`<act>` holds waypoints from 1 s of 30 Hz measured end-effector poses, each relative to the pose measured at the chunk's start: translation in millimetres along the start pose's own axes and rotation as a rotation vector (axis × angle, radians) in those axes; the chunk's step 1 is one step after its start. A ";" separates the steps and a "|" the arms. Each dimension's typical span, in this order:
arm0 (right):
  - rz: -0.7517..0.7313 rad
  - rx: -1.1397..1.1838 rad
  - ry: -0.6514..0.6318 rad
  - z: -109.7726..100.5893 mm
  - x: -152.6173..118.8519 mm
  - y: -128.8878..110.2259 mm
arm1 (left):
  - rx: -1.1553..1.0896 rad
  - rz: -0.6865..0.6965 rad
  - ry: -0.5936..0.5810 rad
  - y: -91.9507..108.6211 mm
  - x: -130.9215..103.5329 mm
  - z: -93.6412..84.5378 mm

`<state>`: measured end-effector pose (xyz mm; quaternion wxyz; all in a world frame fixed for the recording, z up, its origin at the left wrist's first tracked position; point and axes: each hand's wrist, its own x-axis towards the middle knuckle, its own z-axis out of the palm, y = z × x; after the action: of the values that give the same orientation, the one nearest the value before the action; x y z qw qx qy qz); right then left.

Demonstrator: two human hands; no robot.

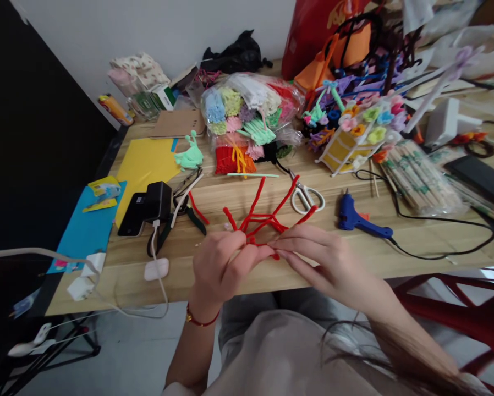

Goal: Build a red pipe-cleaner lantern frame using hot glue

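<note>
Red pipe cleaners (260, 217), joined into a frame with several prongs sticking up and outward, are between my hands above the table's front edge. My left hand (226, 261) pinches the near left part of the frame. On the near right part, the fingers of my right hand (317, 253) are pressed together around it. My fingers hide the parts they grip. Just behind the frame lie white-handled scissors (308, 198) and a pale green pipe cleaner (253, 175). A loose red pipe cleaner (199, 208) rests to the left.
A blue glue gun (360, 217) with a black cord lies at right. Pliers (189, 212), a phone (131, 213) and a black charger (159, 201) are at left. Bagged pipe cleaners (247, 110) and a flower-filled holder (348, 148) stand behind; a red chair (457, 302) is at lower right.
</note>
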<state>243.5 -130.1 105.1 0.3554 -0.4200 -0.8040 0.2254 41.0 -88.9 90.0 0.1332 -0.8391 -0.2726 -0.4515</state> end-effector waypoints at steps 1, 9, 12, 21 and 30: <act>-0.006 -0.042 -0.011 1.1 0.8 2.0 | 0.015 0.013 -0.016 -2.1 1.4 1.1; -0.067 -0.147 0.018 15.7 3.5 18.8 | 0.033 0.051 -0.045 -12.0 -7.0 8.2; -0.023 -0.093 -0.016 14.5 2.5 18.7 | 0.037 0.053 -0.052 -14.0 -10.1 8.4; -0.004 0.195 0.060 18.0 -4.1 12.1 | -0.022 -0.074 0.002 -8.5 -12.4 4.6; 0.077 0.329 0.105 23.5 -14.2 20.5 | -0.154 -0.154 -0.002 2.9 -19.8 13.3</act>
<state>241.7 -132.3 71.0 0.4517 -0.3980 -0.7200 0.3452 43.0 -91.7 66.2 0.0330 -0.8239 -0.3008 -0.4791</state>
